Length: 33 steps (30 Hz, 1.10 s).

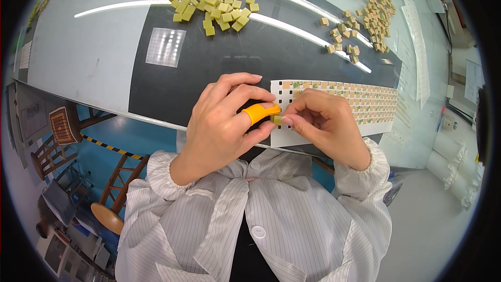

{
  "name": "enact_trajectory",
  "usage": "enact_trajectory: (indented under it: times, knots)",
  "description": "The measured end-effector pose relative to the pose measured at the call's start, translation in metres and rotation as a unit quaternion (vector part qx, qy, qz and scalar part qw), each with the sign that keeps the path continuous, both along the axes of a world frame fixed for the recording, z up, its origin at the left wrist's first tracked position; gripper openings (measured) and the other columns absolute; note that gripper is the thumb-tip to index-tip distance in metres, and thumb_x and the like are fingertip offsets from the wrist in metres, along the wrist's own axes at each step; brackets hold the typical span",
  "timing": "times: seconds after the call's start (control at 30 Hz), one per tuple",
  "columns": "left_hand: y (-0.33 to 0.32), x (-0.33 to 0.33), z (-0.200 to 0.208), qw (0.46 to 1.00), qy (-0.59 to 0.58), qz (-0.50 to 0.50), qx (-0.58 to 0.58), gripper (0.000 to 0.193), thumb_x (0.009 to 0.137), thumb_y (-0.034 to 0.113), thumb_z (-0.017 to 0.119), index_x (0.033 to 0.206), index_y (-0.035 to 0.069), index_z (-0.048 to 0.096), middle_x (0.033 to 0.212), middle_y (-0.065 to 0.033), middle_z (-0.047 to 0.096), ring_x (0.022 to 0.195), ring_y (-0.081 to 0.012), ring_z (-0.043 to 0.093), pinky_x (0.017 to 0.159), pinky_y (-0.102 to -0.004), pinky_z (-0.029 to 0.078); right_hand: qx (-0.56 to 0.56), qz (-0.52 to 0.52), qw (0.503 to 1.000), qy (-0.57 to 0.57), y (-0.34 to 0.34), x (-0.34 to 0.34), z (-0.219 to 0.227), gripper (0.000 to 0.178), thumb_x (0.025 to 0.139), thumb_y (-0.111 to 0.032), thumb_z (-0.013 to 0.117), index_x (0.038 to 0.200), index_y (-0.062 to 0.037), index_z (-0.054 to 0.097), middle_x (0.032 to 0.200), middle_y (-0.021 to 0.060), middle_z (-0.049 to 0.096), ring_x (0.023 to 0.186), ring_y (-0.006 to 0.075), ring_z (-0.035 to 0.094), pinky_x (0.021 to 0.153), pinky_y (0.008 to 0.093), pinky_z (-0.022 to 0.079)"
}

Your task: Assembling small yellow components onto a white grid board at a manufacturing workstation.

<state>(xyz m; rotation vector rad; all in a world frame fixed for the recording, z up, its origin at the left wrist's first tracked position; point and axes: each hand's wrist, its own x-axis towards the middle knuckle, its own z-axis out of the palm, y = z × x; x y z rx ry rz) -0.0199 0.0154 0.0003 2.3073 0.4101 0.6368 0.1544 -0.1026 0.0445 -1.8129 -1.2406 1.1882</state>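
Between my hands is a small olive-green block [276,119], over the left end of a white sheet [292,139]. My left hand [216,122] has an orange-yellow finger sleeve [258,113] on one finger. That sleeved finger and the thumb close on the block's left side. My right hand [331,120] pinches the same block from the right, thumb and forefinger together. Rows of small beige and green squares [370,94] cover much of the sheet, with black square marks at its left end. Part of the sheet is hidden under my right hand.
A heap of olive-green blocks [216,4] lies at the far middle of the dark mat [203,60]. Beside it is a clear gridded square [165,47]. Many beige blocks [373,8] are piled at the far right. A long white strip [416,47] lies beyond them.
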Motion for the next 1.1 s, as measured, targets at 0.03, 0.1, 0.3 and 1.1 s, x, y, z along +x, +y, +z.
enact_trajectory:
  times: [0.03,0.1,0.3,1.1]
  knots:
    - [0.000,0.000,0.000,1.000,0.000,0.000,0.000,0.023,0.062,0.011,0.082,0.082,0.005,0.070,0.101,0.0007,0.067,0.109,-0.0233,0.060,0.079,-0.0360,0.047,-0.005,-0.007,1.000,-0.003,0.001,-0.001,0.000,0.008,0.086,-0.003,0.071,0.091,0.0022,0.065,0.078,0.0003,0.059,0.061,0.0025,0.048,0.053,0.0188,0.038]
    - [0.000,0.000,0.000,1.000,-0.003,-0.002,0.000,0.023,0.063,0.011,0.082,0.082,0.005,0.070,0.101,0.0004,0.067,0.109,-0.0234,0.060,0.079,-0.0361,0.047,-0.011,-0.013,1.000,-0.005,0.001,-0.003,-0.001,0.008,0.087,-0.003,0.070,0.090,0.0022,0.065,0.077,0.0001,0.059,0.061,0.0024,0.049,0.053,0.0185,0.038]
    - [0.000,0.000,0.000,1.000,-0.005,-0.005,-0.001,0.022,0.064,0.011,0.081,0.081,0.005,0.070,0.101,0.0001,0.066,0.108,-0.0232,0.060,0.079,-0.0363,0.047,0.050,-0.150,0.986,-0.057,0.002,-0.006,-0.009,0.007,0.085,-0.001,0.071,0.090,0.0016,0.066,0.078,0.0007,0.060,0.062,0.0021,0.050,0.053,0.0183,0.039]
    - [0.000,0.000,-0.001,1.000,-0.002,0.001,0.009,0.019,0.067,0.013,0.080,0.082,0.007,0.071,0.102,0.0027,0.069,0.109,-0.0225,0.060,0.081,-0.0355,0.048,0.164,-0.151,0.938,-0.266,0.007,-0.021,-0.023,0.010,0.082,-0.002,0.073,0.091,-0.0008,0.069,0.084,0.0074,0.062,0.063,0.0187,0.062,0.055,0.0293,0.050]
